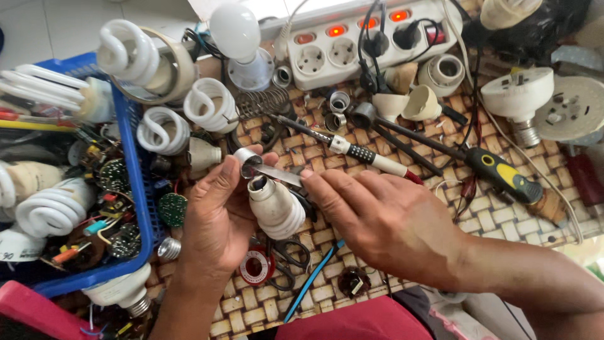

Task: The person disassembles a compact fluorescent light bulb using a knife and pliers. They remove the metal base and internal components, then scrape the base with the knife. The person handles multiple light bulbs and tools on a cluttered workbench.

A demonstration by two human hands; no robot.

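I saw the left hand gripping a white lamp base above the woven mat, thumb on its metal cap, while the right hand was closed on a flat blade touching that cap

Bright, even daylight, brightest at 12 o'clock; soft shadows under hands. Glare on white bulbs approx 11 o'clock. Wide-angle bending at edges; center sharp.
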